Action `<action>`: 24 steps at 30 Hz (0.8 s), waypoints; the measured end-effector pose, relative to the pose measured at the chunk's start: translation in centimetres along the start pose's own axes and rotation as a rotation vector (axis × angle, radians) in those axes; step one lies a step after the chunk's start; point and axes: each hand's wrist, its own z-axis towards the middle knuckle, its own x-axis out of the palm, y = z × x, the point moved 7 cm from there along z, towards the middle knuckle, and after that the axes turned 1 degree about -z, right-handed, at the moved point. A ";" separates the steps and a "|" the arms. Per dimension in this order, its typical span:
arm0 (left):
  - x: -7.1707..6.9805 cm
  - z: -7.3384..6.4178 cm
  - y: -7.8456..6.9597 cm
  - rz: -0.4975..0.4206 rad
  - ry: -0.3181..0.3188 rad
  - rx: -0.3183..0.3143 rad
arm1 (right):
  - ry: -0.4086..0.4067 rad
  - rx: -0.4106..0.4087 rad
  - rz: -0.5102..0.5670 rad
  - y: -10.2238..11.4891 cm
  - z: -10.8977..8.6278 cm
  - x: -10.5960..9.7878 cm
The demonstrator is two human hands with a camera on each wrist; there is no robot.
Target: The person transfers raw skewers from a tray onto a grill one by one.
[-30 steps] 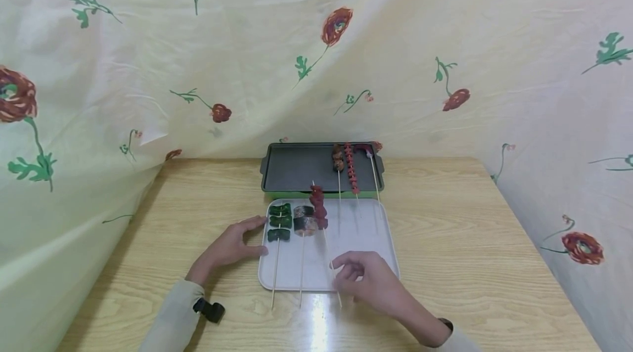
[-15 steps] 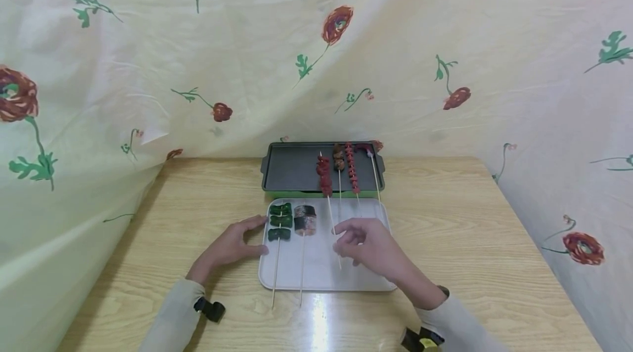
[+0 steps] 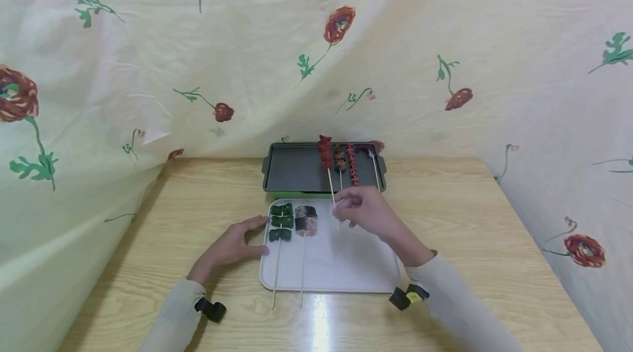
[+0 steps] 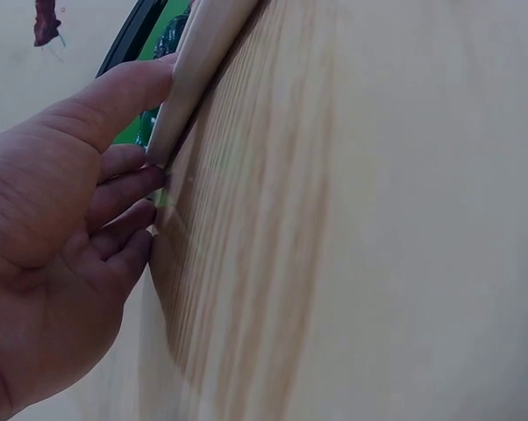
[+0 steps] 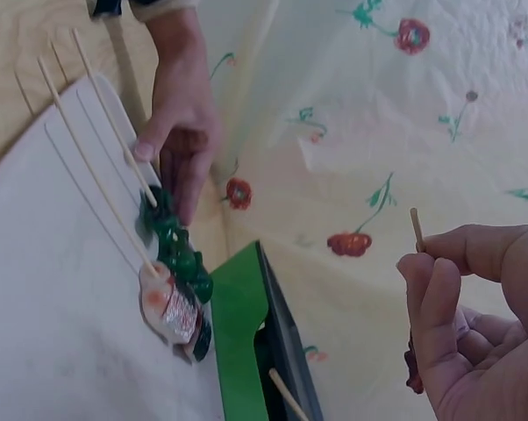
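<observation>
My right hand (image 3: pixel 365 212) pinches the bare stick of a skewer threaded with dark red meat pieces (image 3: pixel 325 152). The meat end is over the black griddle (image 3: pixel 294 172), left of the other skewers there. In the right wrist view, the stick end (image 5: pixel 416 226) pokes out between thumb and fingers. My left hand (image 3: pixel 231 243) rests at the white tray's left edge, thumb and fingers spread apart and touching the rim (image 4: pixel 198 70). On the tray (image 3: pixel 346 272) lie a green pepper skewer (image 3: pixel 281 222) and a fish-chunk skewer (image 3: pixel 306 221), sticks toward me.
On the griddle's right half lie a browned-chunk skewer (image 3: pixel 339 158), a thin skewer of small red pieces (image 3: pixel 351 162) and a dark purplish one (image 3: pixel 367 148). The griddle has a green base (image 5: pixel 242 320). A flowered cloth (image 3: pixel 277 55) hangs behind the wooden table (image 3: pixel 470 231).
My right hand has lifted the red meat skewer off the tray and carried it forward over the griddle. The left hand has stayed at the tray's edge.
</observation>
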 end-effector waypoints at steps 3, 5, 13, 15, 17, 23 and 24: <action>0.1 0.0 0.1 0.006 0.004 -0.005 | -0.008 0.023 0.006 -0.5 0.8 -0.1; 0.1 -0.1 0.1 0.010 0.004 -0.007 | -0.014 0.041 0.006 -0.9 1.3 -0.1; 0.0 -0.1 -0.1 0.023 -0.001 -0.015 | -0.027 0.110 0.018 -2.1 3.4 -0.3; 0.0 -0.1 -0.1 0.023 0.000 -0.020 | -0.023 0.123 0.025 -2.2 3.8 -0.2; 0.0 -0.1 -0.2 0.023 -0.001 -0.018 | -0.017 0.132 0.037 -2.3 4.2 -0.1; -0.1 -0.1 -0.2 0.030 -0.005 -0.009 | -0.011 0.164 0.080 -2.8 5.4 0.1; -0.1 -0.1 -0.2 0.031 -0.005 -0.007 | -0.011 0.173 0.084 -2.9 5.5 0.1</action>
